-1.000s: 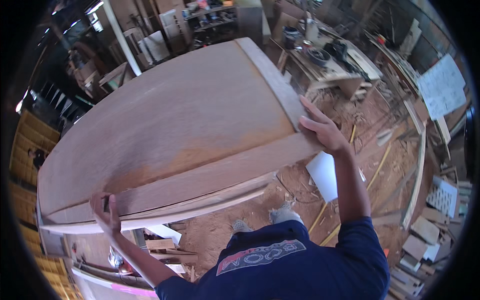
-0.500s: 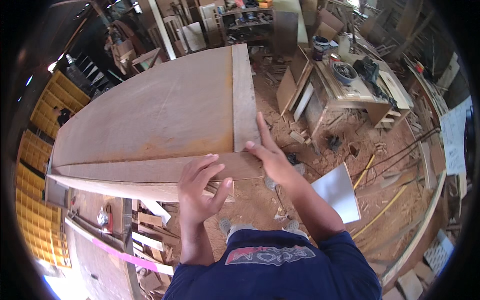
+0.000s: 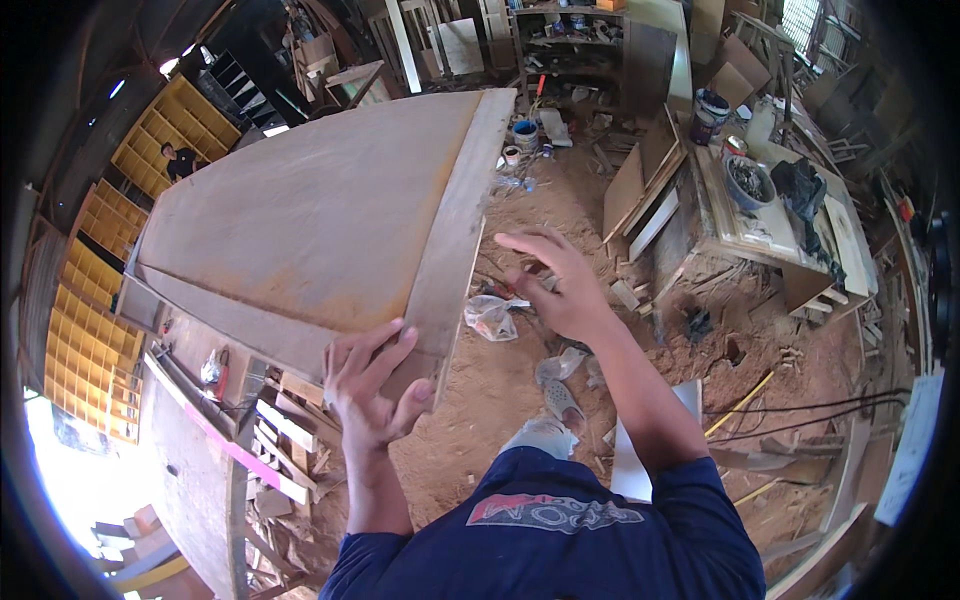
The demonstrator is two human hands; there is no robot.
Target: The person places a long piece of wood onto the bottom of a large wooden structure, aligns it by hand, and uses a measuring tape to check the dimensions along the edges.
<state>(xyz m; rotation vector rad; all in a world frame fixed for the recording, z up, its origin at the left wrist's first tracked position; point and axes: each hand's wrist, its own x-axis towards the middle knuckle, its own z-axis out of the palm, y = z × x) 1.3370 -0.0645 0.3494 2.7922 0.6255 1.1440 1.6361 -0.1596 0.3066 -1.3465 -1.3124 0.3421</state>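
Your left grip [image 3: 372,385] is open, fingers and thumb spread over the panel's [image 3: 310,215] near corner, contact hard to tell; the panel stretches ahead and leftward from it. Your right grip [image 3: 565,290] curls half-open and empty, just right of the panel's edge.

Lettering shows on the dark blue shirt [image 3: 540,560], nearer the body than both the left fingers [image 3: 396,352] and the right fingers [image 3: 525,243]: a printed panel [image 3: 555,513], red at its left end and grey along the rest, carries large pale-outlined letters. Well off to the right of the right fingers, a pale sheet [image 3: 910,450] bears faint marks too small to read. Beyond the right fingers and to their right, the print on a dark can [image 3: 710,116] is likewise illegible.
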